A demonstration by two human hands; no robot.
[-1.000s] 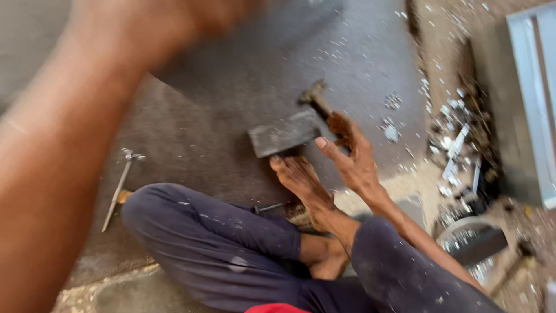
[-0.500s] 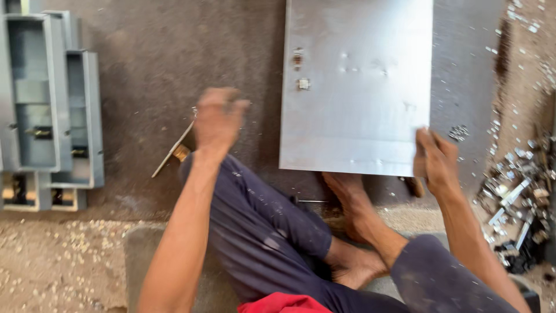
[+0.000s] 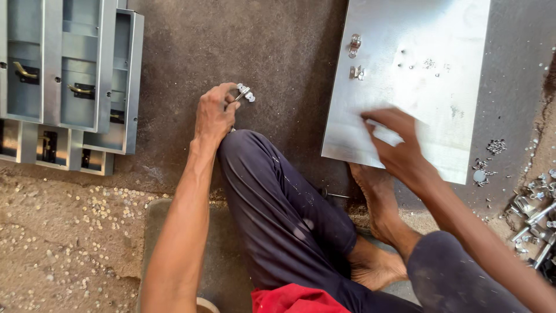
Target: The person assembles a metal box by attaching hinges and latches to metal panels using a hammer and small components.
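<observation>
My left hand [image 3: 214, 113] is shut on a thin metal tool [image 3: 245, 93] with a small crosswise head that sticks out above my fingers, just over my left knee. A flat grey metal sheet [image 3: 428, 52] lies on the dark floor ahead to the right. My right hand [image 3: 399, 145], blurred, lies flat on the sheet near its lower edge with fingers spread. Two small metal brackets [image 3: 354, 44] sit near the sheet's upper left corner. My bare foot [image 3: 376, 194] rests under the sheet's near edge.
Several grey metal boxes [image 3: 63, 69] with brass parts inside stand at the left. Loose screws and metal bits [image 3: 533, 211] lie at the right edge, with a few more [image 3: 495, 146] beside the sheet. Small round slugs [image 3: 69, 232] litter the sandy floor at lower left.
My left hand has picked the thin tool up off the floor. My right hand has slid from the sheet's lower right corner leftward onto its face. The view has settled.
</observation>
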